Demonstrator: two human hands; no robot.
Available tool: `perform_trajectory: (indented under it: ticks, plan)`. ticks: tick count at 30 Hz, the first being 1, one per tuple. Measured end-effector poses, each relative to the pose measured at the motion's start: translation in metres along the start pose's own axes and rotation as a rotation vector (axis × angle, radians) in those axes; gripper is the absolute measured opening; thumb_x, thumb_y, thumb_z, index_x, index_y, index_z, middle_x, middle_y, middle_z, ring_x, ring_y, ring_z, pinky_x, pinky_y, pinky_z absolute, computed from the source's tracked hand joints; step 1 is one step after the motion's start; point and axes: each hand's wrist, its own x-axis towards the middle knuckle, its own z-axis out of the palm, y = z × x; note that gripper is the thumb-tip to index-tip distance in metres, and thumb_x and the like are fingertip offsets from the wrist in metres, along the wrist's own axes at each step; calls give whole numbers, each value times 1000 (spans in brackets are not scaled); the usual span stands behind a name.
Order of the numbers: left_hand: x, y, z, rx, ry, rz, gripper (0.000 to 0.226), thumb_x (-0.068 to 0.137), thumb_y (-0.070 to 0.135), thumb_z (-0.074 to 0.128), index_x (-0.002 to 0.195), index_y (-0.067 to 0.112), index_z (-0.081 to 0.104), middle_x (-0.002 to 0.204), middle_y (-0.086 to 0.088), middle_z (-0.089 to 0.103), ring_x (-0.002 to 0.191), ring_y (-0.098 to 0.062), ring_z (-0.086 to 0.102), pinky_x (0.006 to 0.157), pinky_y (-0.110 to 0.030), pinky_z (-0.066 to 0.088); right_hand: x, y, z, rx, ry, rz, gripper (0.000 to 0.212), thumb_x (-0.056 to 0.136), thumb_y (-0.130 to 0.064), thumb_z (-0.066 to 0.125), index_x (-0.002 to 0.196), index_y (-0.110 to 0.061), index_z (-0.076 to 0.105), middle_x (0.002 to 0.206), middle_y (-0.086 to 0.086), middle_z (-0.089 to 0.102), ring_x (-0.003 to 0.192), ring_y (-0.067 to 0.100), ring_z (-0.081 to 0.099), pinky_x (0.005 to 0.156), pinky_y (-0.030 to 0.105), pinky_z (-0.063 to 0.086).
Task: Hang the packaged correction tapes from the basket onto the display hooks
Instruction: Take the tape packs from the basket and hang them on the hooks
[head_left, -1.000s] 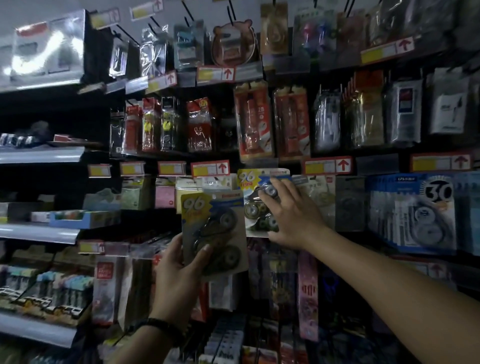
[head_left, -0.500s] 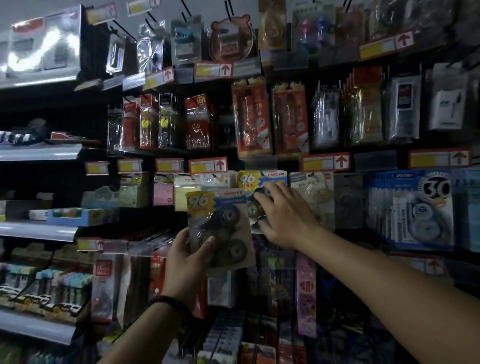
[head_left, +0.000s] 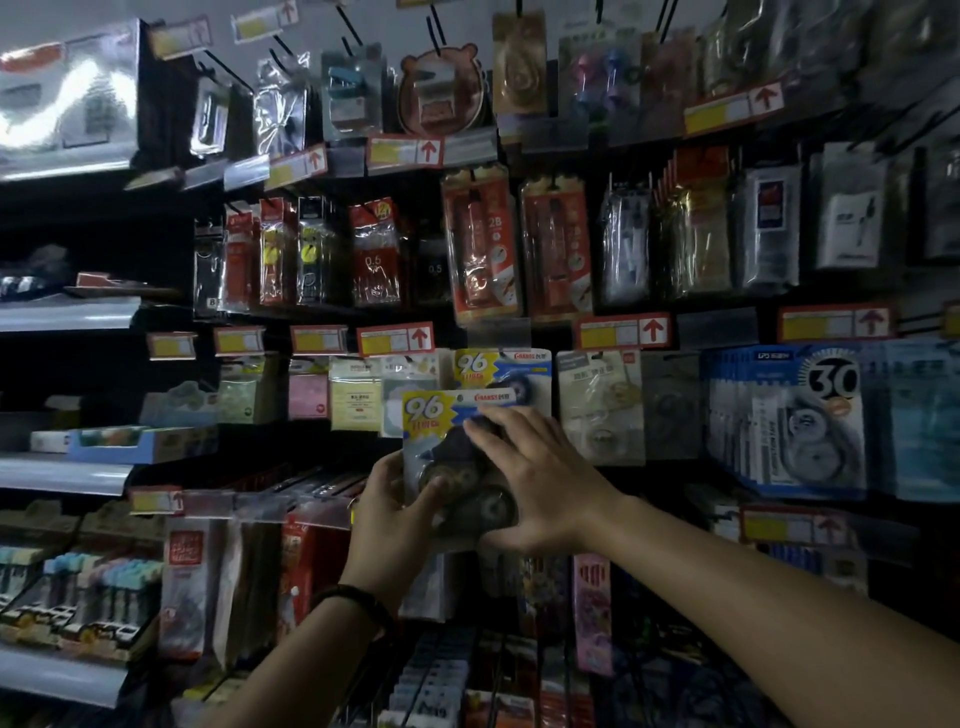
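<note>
Dim pegboard (head_left: 727, 322); glossy rectangular tape pack (head_left: 441, 415)

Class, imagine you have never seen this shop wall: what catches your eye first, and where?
At centre, the left hand and right hand grip a yellow-and-blue "96" correction tape pack, held just below a matching hung pack. To the right hangs a blue "30" pack; red arrow price tags line the rails.

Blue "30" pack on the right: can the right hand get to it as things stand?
Probably yes. The right hand is on the held 96 pack, but nothing blocks the way to the blue 30 pack.
</note>
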Motion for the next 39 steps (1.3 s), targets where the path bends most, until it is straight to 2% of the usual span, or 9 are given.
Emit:
perform_trajectory:
  ticks: [5,10,16,22,25,28,33,35,39]
  plan:
    - [4,-5,-3,390,2,96,88,72,63,79,146,43,36,147,5,54,125,-20,64,104,-50,57,9,17,-2,-159,19,99,120,71,-69,75,163,-13,23,165,14,23,153,35,19,124,52,29]
    - [-5,-2,-3,573,-35,156,69,90,34,80,148,29,43,148,1,44,131,-17,53,113,-42,49,21,26,-1,-191,-51,199,121,81,-60,75,166,-12,2,170,16,-1,157,37,-1,128,56,19]
    - [-8,-3,-4,576,-72,112,61,93,30,77,146,28,47,146,1,37,127,-18,55,101,-26,49,34,29,-4,-286,-92,195,119,85,-54,73,165,-9,-3,171,20,-5,157,40,-2,128,55,16]
    - [-8,-5,-9,549,-9,131,54,91,26,78,136,34,49,140,10,31,128,-16,52,110,-41,54,37,22,-8,-311,-45,211,120,76,-64,71,164,-7,12,164,20,16,152,39,14,124,52,28]
    - [-9,-10,-11,558,-17,133,49,92,26,78,131,36,50,141,6,33,123,-13,53,99,-24,54,39,21,-12,-284,-11,248,121,66,-73,67,160,-12,24,154,14,28,144,34,25,118,50,36]
    - [-12,-15,-11,571,-25,181,39,92,26,77,119,39,53,135,6,38,117,-11,56,82,-8,46,43,23,-12,-278,-66,268,122,66,-74,67,161,-15,20,154,13,24,145,34,22,119,50,33]
    - [-19,-19,-9,638,-66,208,20,95,29,73,102,42,61,126,9,54,102,-7,67,82,-17,54,50,19,-3,-353,-123,287,115,73,-57,79,160,-12,19,153,15,26,141,36,27,116,49,36]
    - [-24,-18,-8,703,-108,243,25,95,23,71,96,46,60,118,12,62,98,-5,69,79,-15,56,48,17,-3,-337,-141,302,110,75,-57,78,159,-12,23,154,16,25,141,36,26,117,49,35]
    - [-43,-14,-8,796,-220,254,28,95,19,69,95,46,60,113,18,62,97,-3,67,79,-12,56,32,13,-13,-252,-132,318,80,86,-52,67,150,-13,41,159,16,24,147,36,21,121,51,29]
